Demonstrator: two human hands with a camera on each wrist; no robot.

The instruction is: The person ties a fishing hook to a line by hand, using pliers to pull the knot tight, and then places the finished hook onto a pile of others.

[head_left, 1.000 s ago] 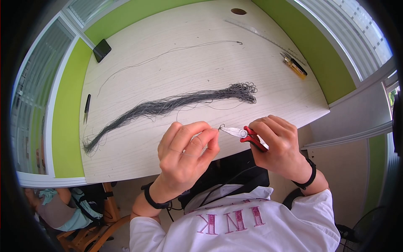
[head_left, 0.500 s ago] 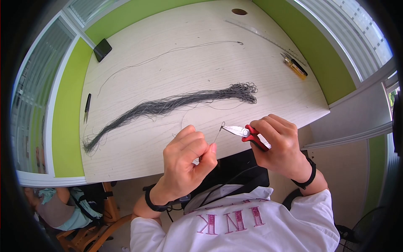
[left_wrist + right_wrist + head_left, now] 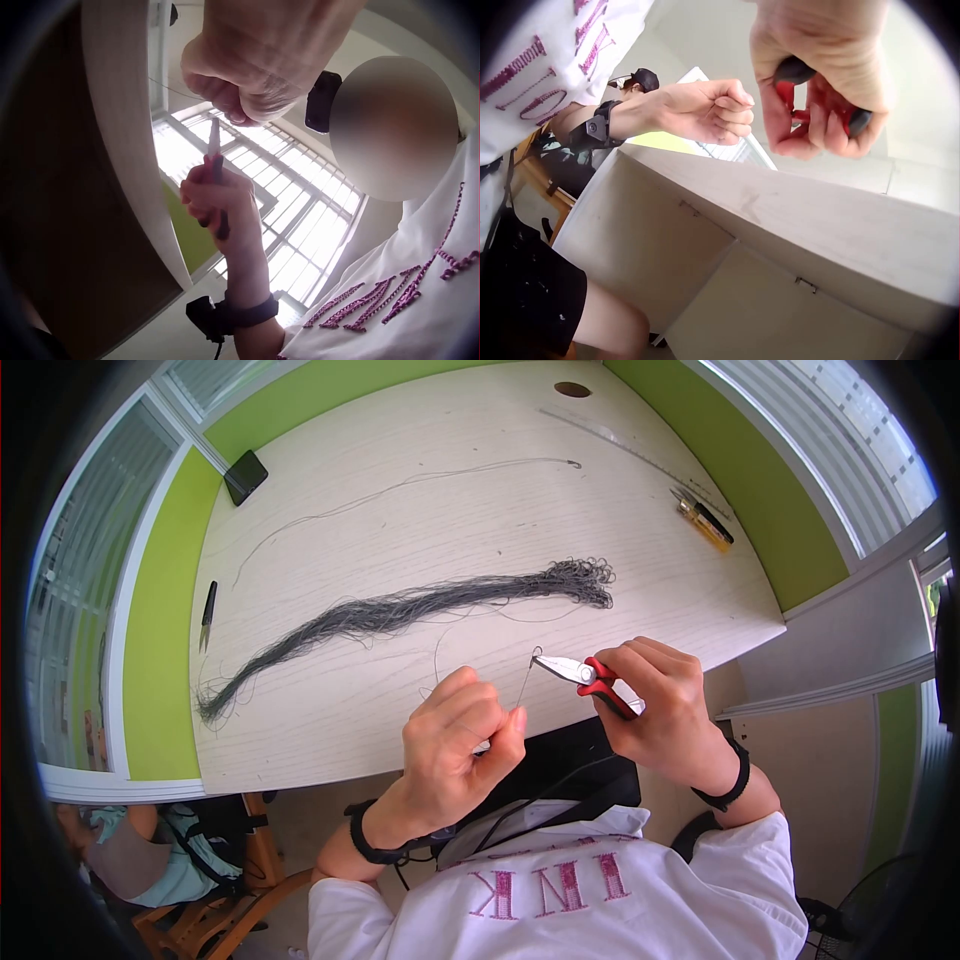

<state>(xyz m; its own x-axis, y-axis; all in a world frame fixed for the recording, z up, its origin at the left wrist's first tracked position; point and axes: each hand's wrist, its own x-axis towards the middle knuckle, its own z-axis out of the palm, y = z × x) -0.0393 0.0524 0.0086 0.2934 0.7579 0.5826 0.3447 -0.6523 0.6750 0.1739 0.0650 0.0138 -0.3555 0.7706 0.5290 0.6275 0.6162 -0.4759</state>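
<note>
Red-handled pliers [image 3: 585, 673] are gripped in my right hand [image 3: 655, 700], their jaws at a small hook [image 3: 537, 653] above the desk's front part. A thin line runs down from the hook to my left hand [image 3: 460, 745], whose curled fingers and thumb pinch it. Behind both hands lies a long bundle of dark grey lines [image 3: 400, 608], with many hooks at its right end. In the right wrist view the red and black handles [image 3: 855, 120] sit in the right hand's curled fingers. The pliers [image 3: 215, 154] point towards the left hand in the left wrist view.
Farther back on the desk [image 3: 330, 470] lies a single line with a hook [image 3: 572, 464]. A ruler [image 3: 620, 442] and yellow- and black-handled tools [image 3: 705, 520] are at the right, a black-handled tool [image 3: 208, 610] and dark box [image 3: 245, 478] at the left. Another person [image 3: 140, 855] is at lower left.
My left hand has drawn away from the hook, down towards me, its fingers more curled, with the line stretched between. The pliers and hook have shifted slightly; the hook has moved up and right.
</note>
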